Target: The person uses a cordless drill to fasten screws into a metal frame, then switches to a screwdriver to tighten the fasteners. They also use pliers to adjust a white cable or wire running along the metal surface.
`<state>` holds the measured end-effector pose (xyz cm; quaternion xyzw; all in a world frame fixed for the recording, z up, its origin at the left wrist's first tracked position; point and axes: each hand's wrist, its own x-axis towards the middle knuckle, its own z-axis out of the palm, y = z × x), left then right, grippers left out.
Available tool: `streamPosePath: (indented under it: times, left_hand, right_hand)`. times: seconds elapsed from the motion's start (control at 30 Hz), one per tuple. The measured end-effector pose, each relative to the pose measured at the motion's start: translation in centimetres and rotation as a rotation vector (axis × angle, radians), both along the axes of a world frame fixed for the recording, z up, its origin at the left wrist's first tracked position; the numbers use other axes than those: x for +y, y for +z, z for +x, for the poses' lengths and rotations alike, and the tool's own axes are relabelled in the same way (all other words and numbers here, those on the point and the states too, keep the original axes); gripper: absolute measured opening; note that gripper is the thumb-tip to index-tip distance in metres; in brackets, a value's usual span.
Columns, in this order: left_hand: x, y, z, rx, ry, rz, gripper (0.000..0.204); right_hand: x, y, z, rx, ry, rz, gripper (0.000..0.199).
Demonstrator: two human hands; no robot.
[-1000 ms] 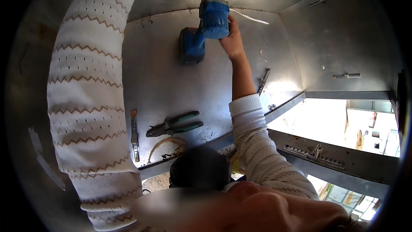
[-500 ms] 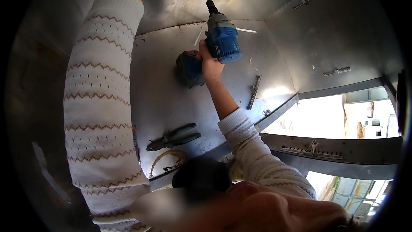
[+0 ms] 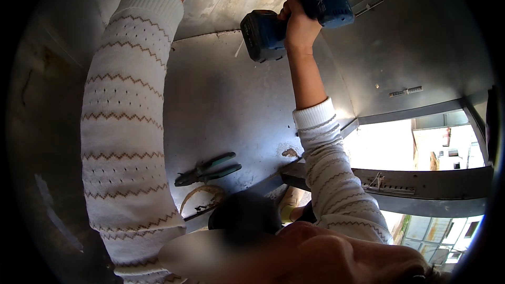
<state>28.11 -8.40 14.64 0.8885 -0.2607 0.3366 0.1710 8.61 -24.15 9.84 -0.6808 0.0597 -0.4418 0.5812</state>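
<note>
Blue tool: a cordless drill (image 3: pixel 294 13) is high in the view, its battery block to the left, its body going out of the upper edge.
Right hand: the right hand (image 3: pixel 300 21) is closed tightly around the drill's grip; the arm is stretched upward, the sleeve pushed back from the wrist.
Left hand: the left arm in a white knitted sleeve (image 3: pixel 126 142) rises straight up; its hand is out of view.
Metal panel: pliers (image 3: pixel 208 169) with green handles lie on the grey sheet metal (image 3: pixel 231 100), well apart from the drill.
</note>
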Motion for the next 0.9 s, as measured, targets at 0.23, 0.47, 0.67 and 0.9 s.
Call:
streamPosePath:
  times: [0.23,0.47,0.67,0.9]
  left_hand:
    - [-0.1,0.3,-0.2,0.018,0.006,0.005,0.042]
    - [-0.1,0.4,-0.4,0.061,0.003,0.025,0.043]
    - [-0.2,0.5,-0.5,0.064,0.003,0.021,0.044]
    - [-0.1,0.6,-0.8,0.063,0.001,0.031,0.045]
  right_hand:
    - [0.3,-0.4,0.3,-0.012,0.062,0.086,0.024]
    - [0.8,-0.8,0.5,-0.046,0.071,0.151,0.024]
    - [1.0,-1.1,0.5,-0.037,0.109,0.246,0.023]
    - [0.8,-1.3,0.5,-0.056,0.126,0.265,0.024]
